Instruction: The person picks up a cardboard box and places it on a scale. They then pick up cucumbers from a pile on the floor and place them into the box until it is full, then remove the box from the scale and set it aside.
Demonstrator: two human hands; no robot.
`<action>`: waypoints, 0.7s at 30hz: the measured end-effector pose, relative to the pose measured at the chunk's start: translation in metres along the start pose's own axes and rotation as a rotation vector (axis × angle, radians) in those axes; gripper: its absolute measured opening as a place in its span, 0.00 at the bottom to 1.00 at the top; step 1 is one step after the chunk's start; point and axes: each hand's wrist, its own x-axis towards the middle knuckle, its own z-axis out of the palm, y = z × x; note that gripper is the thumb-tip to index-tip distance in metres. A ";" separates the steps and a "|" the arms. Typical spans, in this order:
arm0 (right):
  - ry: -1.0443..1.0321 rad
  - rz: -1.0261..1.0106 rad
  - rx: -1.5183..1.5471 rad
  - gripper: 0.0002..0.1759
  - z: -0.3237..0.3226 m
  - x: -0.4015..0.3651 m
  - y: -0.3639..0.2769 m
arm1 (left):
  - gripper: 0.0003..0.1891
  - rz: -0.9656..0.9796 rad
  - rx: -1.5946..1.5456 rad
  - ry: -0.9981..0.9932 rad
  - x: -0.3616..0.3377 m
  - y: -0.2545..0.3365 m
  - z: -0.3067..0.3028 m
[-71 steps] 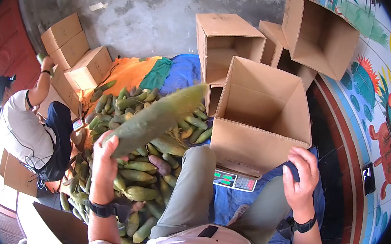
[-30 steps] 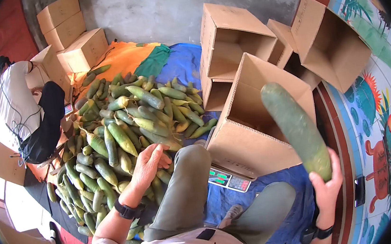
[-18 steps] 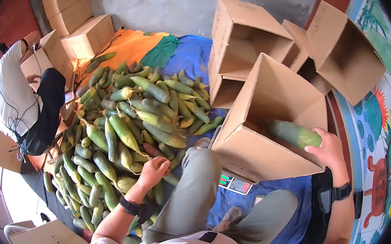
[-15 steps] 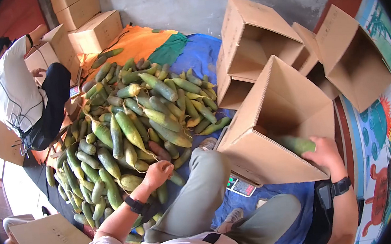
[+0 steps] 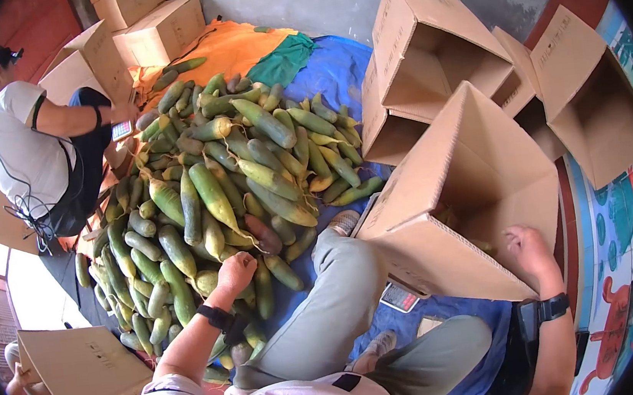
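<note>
Blue tarp (image 5: 322, 69), gourd pile (image 5: 211, 189) (left hand (image 5: 235, 271) atop)

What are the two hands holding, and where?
Cannot tell. The left hand lies curled on the vegetable pile; the right hand reaches into the cardboard box, palm hidden.

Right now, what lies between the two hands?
In the head view, the person's bent knee and the near wall of the open box lie between the left hand and the right hand.
</note>
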 end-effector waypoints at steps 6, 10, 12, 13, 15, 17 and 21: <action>0.181 -0.036 0.109 0.10 0.000 -0.041 -0.025 | 0.13 -0.003 -0.026 -0.021 -0.004 -0.012 0.009; 0.384 -0.054 0.081 0.09 0.008 -0.078 -0.050 | 0.14 -0.025 -0.027 -0.053 -0.006 -0.016 0.015; 0.525 -0.074 0.014 0.10 0.015 -0.093 -0.054 | 0.14 -0.039 -0.020 -0.098 -0.004 -0.019 0.019; 0.479 -0.047 0.036 0.13 0.018 -0.102 -0.049 | 0.14 -0.037 -0.018 -0.099 -0.005 -0.018 0.019; 0.551 -0.062 -0.036 0.15 0.026 -0.113 -0.049 | 0.14 -0.037 -0.020 -0.114 -0.004 -0.015 0.020; 0.608 -0.069 -0.135 0.20 0.034 -0.124 -0.042 | 0.14 -0.040 -0.023 -0.124 -0.003 -0.016 0.023; 0.753 -0.080 -0.212 0.20 0.048 -0.142 -0.037 | 0.15 -0.042 -0.015 -0.134 0.005 -0.021 0.033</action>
